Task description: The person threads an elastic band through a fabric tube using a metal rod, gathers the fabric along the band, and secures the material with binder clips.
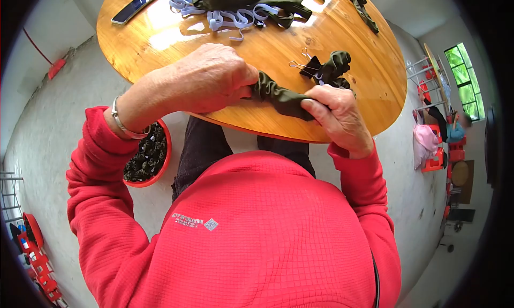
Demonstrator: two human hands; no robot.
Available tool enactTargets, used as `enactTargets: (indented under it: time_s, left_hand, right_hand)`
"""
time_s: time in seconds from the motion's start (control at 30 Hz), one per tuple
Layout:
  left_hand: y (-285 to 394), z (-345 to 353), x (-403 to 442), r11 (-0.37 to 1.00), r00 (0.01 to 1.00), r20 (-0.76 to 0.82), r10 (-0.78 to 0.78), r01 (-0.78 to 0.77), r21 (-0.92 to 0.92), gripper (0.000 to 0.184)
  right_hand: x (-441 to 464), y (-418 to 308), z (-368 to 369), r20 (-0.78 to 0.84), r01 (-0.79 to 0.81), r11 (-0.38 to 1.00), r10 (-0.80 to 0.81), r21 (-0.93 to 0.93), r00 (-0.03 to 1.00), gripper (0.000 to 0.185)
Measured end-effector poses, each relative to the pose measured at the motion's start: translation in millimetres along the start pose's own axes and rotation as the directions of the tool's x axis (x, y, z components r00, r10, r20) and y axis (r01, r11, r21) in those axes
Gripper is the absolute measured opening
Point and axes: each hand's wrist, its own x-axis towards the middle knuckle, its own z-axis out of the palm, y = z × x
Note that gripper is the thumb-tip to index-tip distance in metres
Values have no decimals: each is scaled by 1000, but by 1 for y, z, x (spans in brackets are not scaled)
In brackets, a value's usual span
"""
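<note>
The person's left hand point(219, 79) is curled in a fist around one end of a dark green gathered cloth piece point(286, 102), the thumb pressed against the curled fingers, while the right hand point(338, 112) pinches the other end between thumb and fingers. The cloth lies between the two hands, over the near part of a round wooden table point(385, 85), wrinkled toward the left hand and smoother toward the right. A metal bracelet point(119, 121) circles the left wrist, just beyond a red sleeve. Just past the right hand, a black binder clip point(310, 67) with wire handles sits against a bunched green cloth point(335, 66). Farther across the tabletop lie a heap of green strips point(241, 2) and loose loops of pale lavender band point(230, 21); a phone point(130, 9) rests near the left edge. Below the table, beside the person's leg, a red basin point(168, 154) holds many dark bundles point(147, 154). Well apart at the right, another person in a blue top point(455, 133) is near red stools and a window point(463, 82).
</note>
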Motion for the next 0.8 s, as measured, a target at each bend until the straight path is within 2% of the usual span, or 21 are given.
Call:
enactTargets:
  time_s: [0.1, 0.13, 0.23, 0.27, 0.37, 0.47, 0.5, 0.57, 0.63, 0.67, 0.77, 0.8]
  left_hand:
    - [9, 12, 11, 997, 1000, -7, 19, -20, -76, 17]
    - [11, 18, 14, 993, 999, -10, 33, -34, -112, 18]
    - [-4, 50, 17, 998, 994, -110, -16, 10, -59, 18]
    - [-6, 53, 19, 1000, 993, -119, -9, 9, 4, 17]
    - [-6, 57, 23, 1000, 992, -127, 19, -17, 12, 17]
    - [3, 36, 23, 999, 998, -54, -35, 37, 20, 16]
    - [6, 20, 21, 985, 989, 24, -146, 143, 93, 19]
    - [-6, -2, 8, 976, 978, -1, -207, 207, 67, 19]
    - [-7, -28, -4, 900, 899, 175, -401, 422, -105, 19]
    - [-17, -33, -12, 943, 931, 191, -311, 328, -60, 16]
    - [-15, -29, -28, 895, 929, 199, -311, 357, -267, 15]
    - [-15, -23, -31, 911, 952, 158, -262, 298, -286, 15]
  right_hand:
    - [7, -3, 13, 17, 46, 998, -46, 37, 999, 13]
    - [8, 2, 22, 0, 129, 992, -129, 10, 992, 11]
    - [7, 14, 31, -10, -45, 995, 46, 90, 999, 8]
    - [4, 17, 36, -80, -42, 999, 43, 19, 996, 6]
    - [3, 4, 27, -95, -69, 998, 67, -13, 993, 10]
    - [5, 18, 21, -35, 53, 995, -51, 82, 998, 12]
    - [4, 17, 15, -18, -28, 986, 32, 164, 999, 13]
    - [-2, 12, -2, 41, -190, 929, 186, 318, 982, 15]
    - [-12, 11, -15, -4, -195, 926, 208, 324, 978, 18]
    - [-18, 10, -22, -11, -209, 930, 223, 301, 975, 18]
    - [-28, 15, -29, -27, -173, 943, 188, 285, 982, 18]
    - [-30, 14, -29, -29, -174, 941, 191, 289, 981, 17]
